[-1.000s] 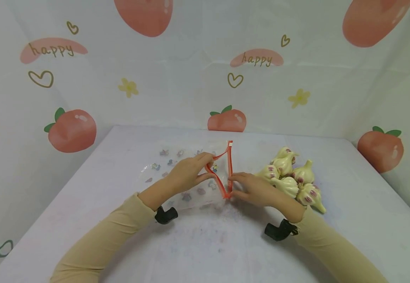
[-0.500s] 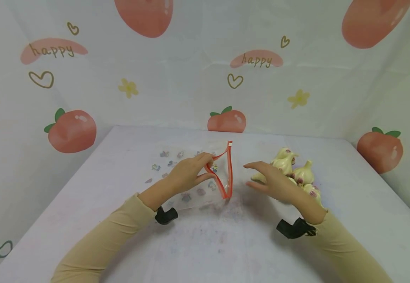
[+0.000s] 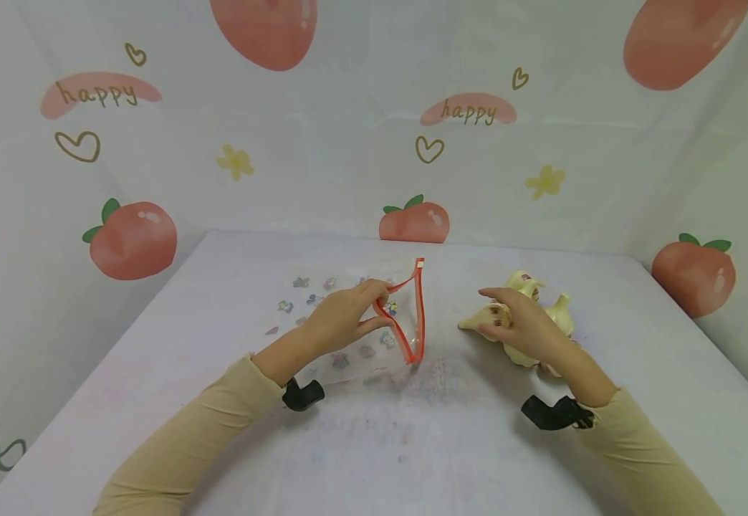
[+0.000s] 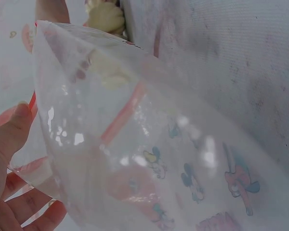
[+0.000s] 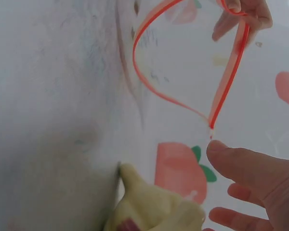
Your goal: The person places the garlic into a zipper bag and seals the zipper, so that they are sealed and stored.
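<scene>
My left hand (image 3: 342, 315) pinches the near side of the red zip edge of a clear zip bag (image 3: 420, 308) printed with cartoon figures. The bag lies on its side with its mouth gaping to the right. In the left wrist view, the thumb is outside the clear film (image 4: 77, 120). My right hand (image 3: 531, 330) hovers over the garlic pile, thumb and fingers spread about a garlic bulb (image 3: 480, 319) whose stem points left. In the right wrist view, that garlic bulb (image 5: 151, 204) sits below the parted thumb (image 5: 245, 161); I cannot tell whether they touch.
Several more garlic bulbs (image 3: 559, 314) lie bunched under and behind the right hand, partly hidden. A white table (image 3: 374, 444) carries everything. Behind it hangs a backdrop (image 3: 348, 143) with printed fruit. A black fitting sits at each wrist.
My right hand has left the bag's mouth and moved right to the garlic, its fingers parted. The left hand keeps its hold, and the bag's mouth stays parted.
</scene>
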`<state>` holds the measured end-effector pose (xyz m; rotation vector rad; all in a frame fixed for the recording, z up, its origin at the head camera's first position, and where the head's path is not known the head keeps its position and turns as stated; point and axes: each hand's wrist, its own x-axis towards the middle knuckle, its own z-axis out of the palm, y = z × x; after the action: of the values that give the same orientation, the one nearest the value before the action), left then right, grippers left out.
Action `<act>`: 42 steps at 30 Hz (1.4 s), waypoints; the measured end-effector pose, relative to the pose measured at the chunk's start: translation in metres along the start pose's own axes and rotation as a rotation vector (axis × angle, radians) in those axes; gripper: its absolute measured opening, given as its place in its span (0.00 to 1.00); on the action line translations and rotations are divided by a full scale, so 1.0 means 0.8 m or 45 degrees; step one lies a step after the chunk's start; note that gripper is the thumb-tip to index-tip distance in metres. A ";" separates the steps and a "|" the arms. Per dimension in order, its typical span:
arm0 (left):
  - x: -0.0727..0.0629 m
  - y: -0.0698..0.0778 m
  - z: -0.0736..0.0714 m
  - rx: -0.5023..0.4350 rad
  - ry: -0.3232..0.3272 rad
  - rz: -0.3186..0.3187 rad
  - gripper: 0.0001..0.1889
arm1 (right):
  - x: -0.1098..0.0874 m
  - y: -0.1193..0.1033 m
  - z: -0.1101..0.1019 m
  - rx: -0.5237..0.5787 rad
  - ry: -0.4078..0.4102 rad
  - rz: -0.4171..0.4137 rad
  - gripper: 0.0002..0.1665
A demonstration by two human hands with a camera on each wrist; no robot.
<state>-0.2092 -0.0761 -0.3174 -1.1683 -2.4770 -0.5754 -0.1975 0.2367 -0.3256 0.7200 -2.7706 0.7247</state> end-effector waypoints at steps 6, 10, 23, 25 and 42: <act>0.000 0.000 0.000 0.007 0.009 0.011 0.19 | -0.003 0.009 0.001 -0.011 -0.045 0.083 0.35; 0.000 0.001 -0.001 0.007 0.011 0.014 0.20 | -0.003 0.015 0.005 -0.006 -0.044 0.106 0.36; 0.000 0.001 0.000 0.011 -0.004 -0.006 0.20 | -0.003 0.024 0.015 0.008 -0.041 0.086 0.37; 0.000 0.001 0.000 0.010 -0.001 -0.004 0.20 | -0.004 0.023 0.016 -0.002 -0.034 0.080 0.37; -0.002 0.000 0.002 0.017 0.034 0.030 0.19 | -0.005 0.021 0.017 -0.022 -0.045 0.123 0.36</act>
<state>-0.2088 -0.0762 -0.3195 -1.1760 -2.4375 -0.5635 -0.2030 0.2444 -0.3451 0.6047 -2.8574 0.7112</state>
